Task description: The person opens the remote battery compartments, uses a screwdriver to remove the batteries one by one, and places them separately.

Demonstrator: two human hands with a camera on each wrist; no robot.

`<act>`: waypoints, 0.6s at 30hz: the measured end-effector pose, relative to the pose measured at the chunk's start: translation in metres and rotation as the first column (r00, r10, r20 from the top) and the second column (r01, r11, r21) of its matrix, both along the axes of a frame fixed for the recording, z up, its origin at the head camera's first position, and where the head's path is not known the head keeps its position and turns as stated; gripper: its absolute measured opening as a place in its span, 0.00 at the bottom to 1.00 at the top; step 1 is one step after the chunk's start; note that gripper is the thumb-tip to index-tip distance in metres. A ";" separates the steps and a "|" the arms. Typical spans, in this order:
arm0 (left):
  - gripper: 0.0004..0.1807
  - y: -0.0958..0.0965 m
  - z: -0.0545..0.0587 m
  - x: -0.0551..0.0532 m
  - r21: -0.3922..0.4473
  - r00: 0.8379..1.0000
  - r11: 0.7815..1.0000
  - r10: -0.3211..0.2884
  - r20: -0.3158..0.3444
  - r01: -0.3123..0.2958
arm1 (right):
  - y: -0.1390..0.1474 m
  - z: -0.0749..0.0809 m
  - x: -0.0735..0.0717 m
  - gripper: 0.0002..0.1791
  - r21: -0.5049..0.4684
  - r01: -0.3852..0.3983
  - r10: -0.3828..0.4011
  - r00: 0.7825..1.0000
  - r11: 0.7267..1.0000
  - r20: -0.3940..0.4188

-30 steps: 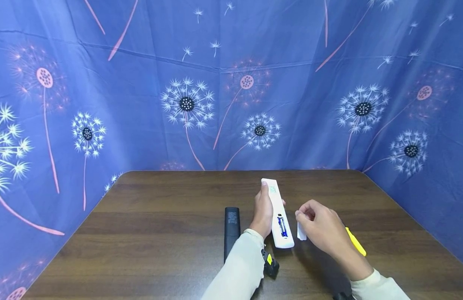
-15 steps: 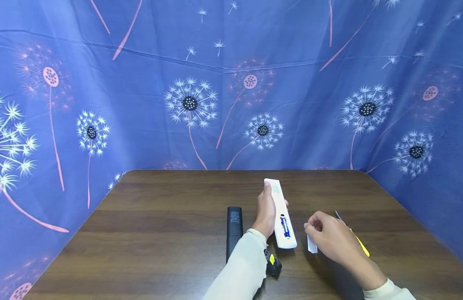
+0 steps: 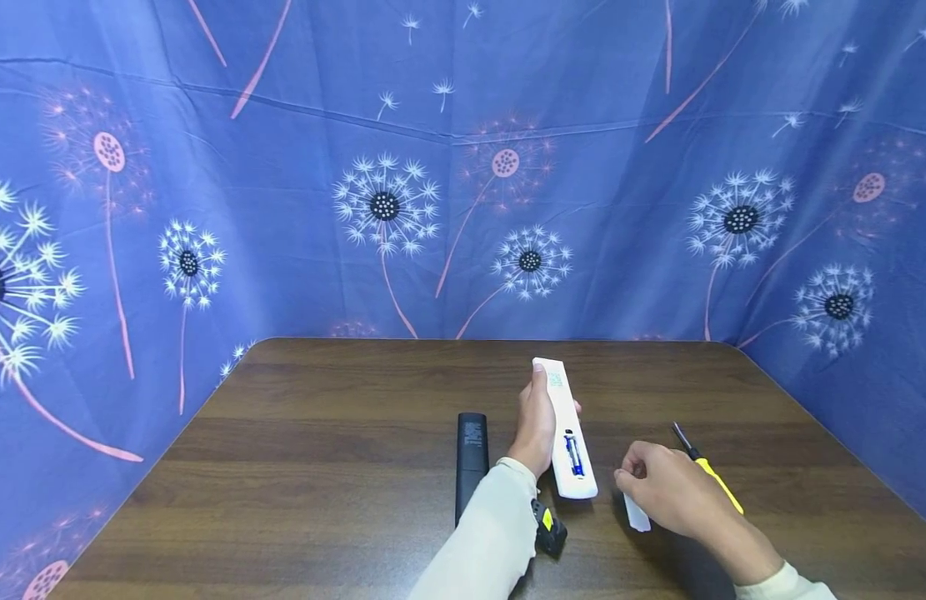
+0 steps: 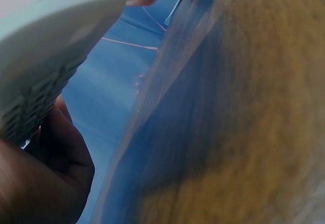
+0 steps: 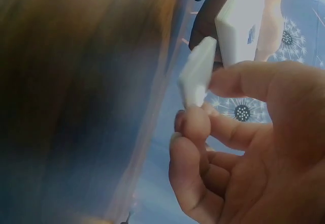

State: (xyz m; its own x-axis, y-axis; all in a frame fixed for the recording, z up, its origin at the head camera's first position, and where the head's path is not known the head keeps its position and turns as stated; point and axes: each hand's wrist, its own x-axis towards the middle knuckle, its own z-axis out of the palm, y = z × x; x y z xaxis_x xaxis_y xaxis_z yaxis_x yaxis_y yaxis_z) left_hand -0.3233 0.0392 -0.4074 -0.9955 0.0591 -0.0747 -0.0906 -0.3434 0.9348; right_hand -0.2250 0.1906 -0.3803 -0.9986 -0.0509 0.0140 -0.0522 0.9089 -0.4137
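My left hand (image 3: pixel 536 425) grips a white remote control (image 3: pixel 563 421) around its sides, its back facing up. Near the remote's lower end the battery slot lies uncovered, and blue batteries (image 3: pixel 575 456) show inside it. In the left wrist view the remote's buttons (image 4: pixel 40 94) face down toward the curled fingers. To the right, my right hand (image 3: pixel 676 492) pinches a small white battery cover (image 3: pixel 638 512) between thumb and fingers, apart from the remote. The right wrist view shows the cover (image 5: pixel 198 74) tilted, with the remote (image 5: pixel 241 23) beyond it.
A black remote control (image 3: pixel 472 458) lies left of my left forearm, partly behind the sleeve. A screwdriver (image 3: pixel 708 471) with a yellow handle rests on the wooden table (image 3: pixel 297 467) beyond my right hand. A patterned blue curtain (image 3: pixel 297 167) hangs behind and beside the table.
My right hand has moved right and toward me with the battery cover, away from the remote, and more of the screwdriver shows. The left hand keeps its grip; the head view has shifted slightly.
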 end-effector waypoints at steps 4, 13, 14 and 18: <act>0.37 0.002 0.000 0.001 0.004 1.000 1.000 0.004 0.001 -0.004 | 0.001 -0.002 0.002 0.06 -0.001 0.006 -0.006 0.998 1.000 0.059; 0.37 0.003 -0.001 0.000 0.011 1.000 1.000 -0.006 -0.007 0.006 | 0.003 -0.006 0.003 0.09 -0.013 -0.026 0.027 0.996 1.000 0.087; 0.37 0.003 -0.001 0.000 0.013 1.000 1.000 -0.007 -0.010 0.008 | 0.003 -0.006 0.003 0.09 -0.013 -0.029 0.029 0.996 1.000 0.087; 0.36 0.001 -0.001 -0.002 0.027 1.000 1.000 -0.001 -0.013 0.001 | 0.002 -0.006 0.003 0.10 -0.012 -0.048 0.048 0.995 0.999 0.089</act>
